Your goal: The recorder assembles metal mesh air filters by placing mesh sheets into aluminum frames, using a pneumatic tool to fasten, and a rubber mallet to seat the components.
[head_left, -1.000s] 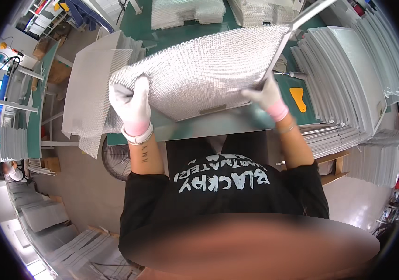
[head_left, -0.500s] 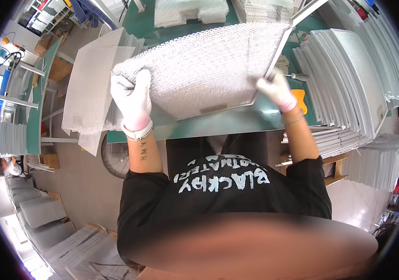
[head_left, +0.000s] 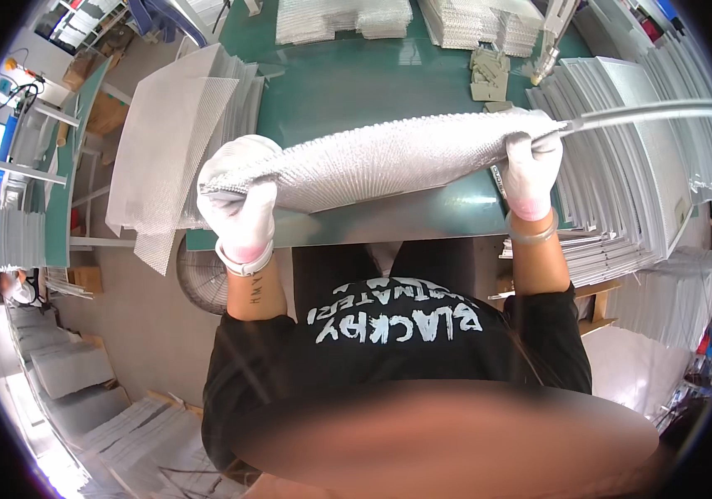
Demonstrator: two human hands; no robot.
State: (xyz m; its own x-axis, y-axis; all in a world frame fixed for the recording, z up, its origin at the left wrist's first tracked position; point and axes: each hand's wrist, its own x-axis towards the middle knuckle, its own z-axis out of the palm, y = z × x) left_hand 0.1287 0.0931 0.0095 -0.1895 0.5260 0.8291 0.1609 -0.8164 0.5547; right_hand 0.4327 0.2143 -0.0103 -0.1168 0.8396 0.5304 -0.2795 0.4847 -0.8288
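Note:
A silvery mesh panel [head_left: 389, 162] is held up over the green table, its face seen at a steep slant. At the panel's left end my gloved left hand [head_left: 239, 200] is closed, with the thumb on the near side. My gloved right hand [head_left: 532, 170] grips the right end, fingers bent over the upper edge. Beyond that hand a thin pale frame strip [head_left: 647, 113] sticks out to the right from the panel's corner; whether they are joined, I cannot tell. Both hands wear white gloves.
The green table [head_left: 323, 91] carries mesh stacks [head_left: 339, 18] at its far side and small greenish pieces [head_left: 489, 75]. Loose mesh sheets [head_left: 165, 141] overhang the left edge. Stacked framed panels [head_left: 614, 150] stand at the right. A floor fan [head_left: 204, 279] sits below.
The panel has tipped from broad face to nearly edge-on. My right hand moved right and now grips its right end. The frame strip swung from pointing up-right to pointing right.

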